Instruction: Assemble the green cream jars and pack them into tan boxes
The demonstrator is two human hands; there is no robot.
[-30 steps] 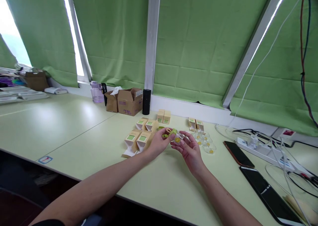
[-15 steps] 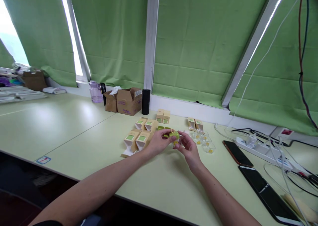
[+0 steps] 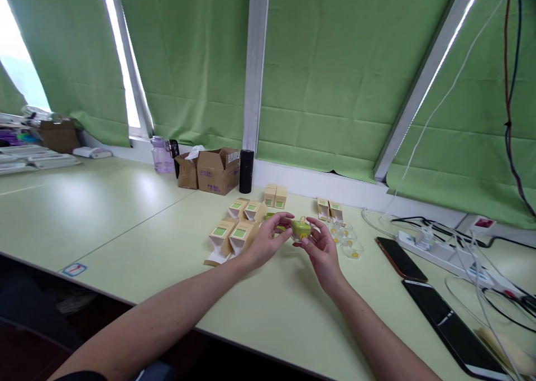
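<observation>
Between my hands, above the table, is a small container [image 3: 301, 228] with a green lid, a pale loop on top and a clear lower part with a yellow spot. My right hand [image 3: 323, 253] grips it from the right, with thumb and fingers on its side. My left hand [image 3: 271, 237] is just left of it, thumb and fingers parted; whether a fingertip touches it I cannot tell. Behind the left hand, green lids [image 3: 270, 216] are partly hidden. Clear cups [image 3: 347, 234] with yellow spots lie beyond my right hand.
Open small cartons [image 3: 240, 233] with green labels stand left of my hands, with more cartons [image 3: 275, 195] behind. A cardboard box [image 3: 218, 171] and black cylinder [image 3: 246, 171] are at the back. Phones [image 3: 452, 325] and a power strip [image 3: 439, 255] with cables lie right.
The green-lidded container has shifted slightly right and now shows more of its side. My left hand's fingers have come off its lid and spread; my right hand keeps hold.
</observation>
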